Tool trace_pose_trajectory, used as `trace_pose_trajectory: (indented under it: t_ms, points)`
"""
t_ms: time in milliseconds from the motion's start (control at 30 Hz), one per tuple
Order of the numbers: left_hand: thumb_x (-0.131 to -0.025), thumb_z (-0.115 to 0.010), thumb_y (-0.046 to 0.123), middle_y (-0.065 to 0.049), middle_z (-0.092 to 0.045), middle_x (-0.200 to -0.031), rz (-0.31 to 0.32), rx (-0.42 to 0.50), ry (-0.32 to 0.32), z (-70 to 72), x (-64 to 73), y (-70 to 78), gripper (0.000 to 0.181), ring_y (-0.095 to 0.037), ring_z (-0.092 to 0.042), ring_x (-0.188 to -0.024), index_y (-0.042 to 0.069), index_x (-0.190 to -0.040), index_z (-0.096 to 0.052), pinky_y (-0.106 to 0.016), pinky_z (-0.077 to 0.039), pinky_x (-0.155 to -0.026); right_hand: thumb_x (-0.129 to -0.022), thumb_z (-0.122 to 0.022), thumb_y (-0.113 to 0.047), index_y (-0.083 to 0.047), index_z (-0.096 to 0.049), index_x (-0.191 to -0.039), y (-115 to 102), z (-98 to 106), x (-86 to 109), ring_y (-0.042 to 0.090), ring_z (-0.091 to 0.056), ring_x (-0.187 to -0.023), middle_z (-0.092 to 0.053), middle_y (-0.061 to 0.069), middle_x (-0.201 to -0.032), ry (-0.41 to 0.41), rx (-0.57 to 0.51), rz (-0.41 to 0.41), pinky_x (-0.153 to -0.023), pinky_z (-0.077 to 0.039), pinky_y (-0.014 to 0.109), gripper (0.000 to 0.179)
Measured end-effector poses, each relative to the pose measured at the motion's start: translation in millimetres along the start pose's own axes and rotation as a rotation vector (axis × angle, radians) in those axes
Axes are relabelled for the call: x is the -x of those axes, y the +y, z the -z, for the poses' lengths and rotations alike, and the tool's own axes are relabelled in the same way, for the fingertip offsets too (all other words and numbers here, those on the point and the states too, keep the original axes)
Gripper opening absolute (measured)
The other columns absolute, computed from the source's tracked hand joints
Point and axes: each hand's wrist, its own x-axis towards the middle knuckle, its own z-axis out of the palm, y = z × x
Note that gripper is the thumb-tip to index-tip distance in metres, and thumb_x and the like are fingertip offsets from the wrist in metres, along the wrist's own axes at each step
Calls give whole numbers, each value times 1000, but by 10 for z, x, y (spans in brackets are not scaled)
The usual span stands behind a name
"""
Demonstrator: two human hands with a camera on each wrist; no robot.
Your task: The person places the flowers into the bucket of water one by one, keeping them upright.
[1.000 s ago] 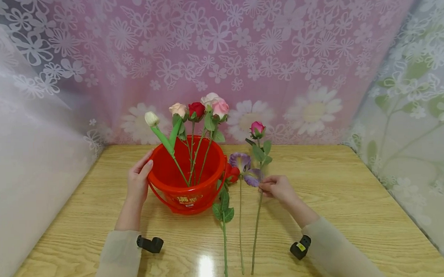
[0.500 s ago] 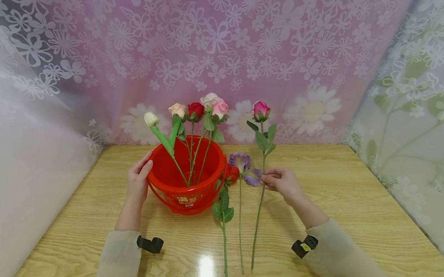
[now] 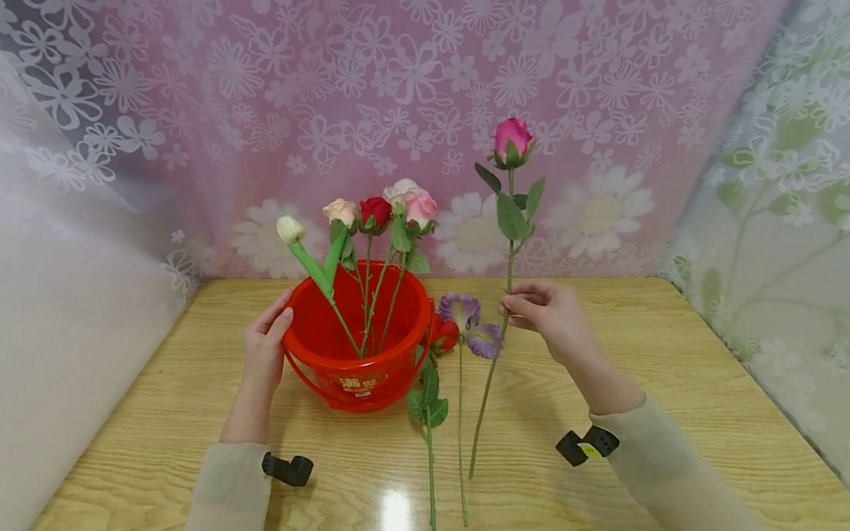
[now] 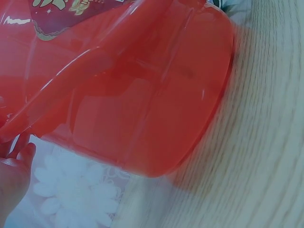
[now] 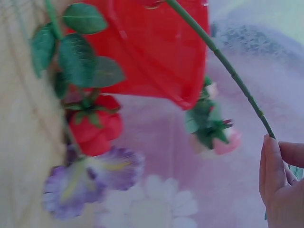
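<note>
My right hand (image 3: 556,319) pinches the stem of a magenta rose (image 3: 513,143) between thumb and fingers. The rose stands nearly upright above the table, its lower stem slanting to the left. In the right wrist view, its green stem (image 5: 232,72) runs up from the fingertips across the red bucket. My left hand (image 3: 264,337) holds the left rim of the red bucket (image 3: 316,376). Inside the bucket lean a white tulip (image 3: 291,229), a peach rose (image 3: 342,211), a dark red rose (image 3: 375,212) and pale and pink roses (image 3: 421,207). The left wrist view shows the bucket's side (image 4: 118,109).
On the wooden table (image 3: 601,478), right of the bucket, lie a purple iris (image 3: 482,340) and a red rose (image 3: 444,333), their stems toward the near edge. The bucket handle (image 3: 309,379) hangs down in front. A flowered pink curtain (image 3: 601,80) stands behind.
My right hand has lifted the magenta rose upward and slightly right, raising its stem end off the table. The left hand and bucket have stayed still.
</note>
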Motion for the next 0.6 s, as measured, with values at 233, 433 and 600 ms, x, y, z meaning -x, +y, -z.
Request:
trace_pose_trajectory:
  t_ms: [233, 433, 600]
  points:
    - [-89, -49, 1, 2, -56, -115, 16, -6, -8, 10, 4, 20, 39, -12, -52, -104, -8, -126, -43, -23, -45, -84, -85, -55, 1, 7, -53, -96, -361, -97, -9, 12, -63, -73, -63, 2, -79, 29, -139, 121, -69, -52, 25, 13]
    - [-88, -51, 1, 0, -56, -115, 15, 8, -7, 3, -4, 23, 36, -13, -52, -104, -3, -123, -49, -23, -45, -84, -84, -58, -2, 5, -56, -93, -647, -212, -26, 15, -63, -75, -62, 6, -80, 65, -244, 233, -68, -52, 24, 11]
    - [-87, -51, -2, 1, -59, -112, 3, 5, 12, 2, -15, 14, 36, -12, -51, -106, -8, -122, -47, -22, -45, -84, -83, -58, -1, 9, -55, -95, -822, -308, -86, 17, -62, -76, -62, 9, -80, 98, -359, 275, -69, -51, 25, 16]
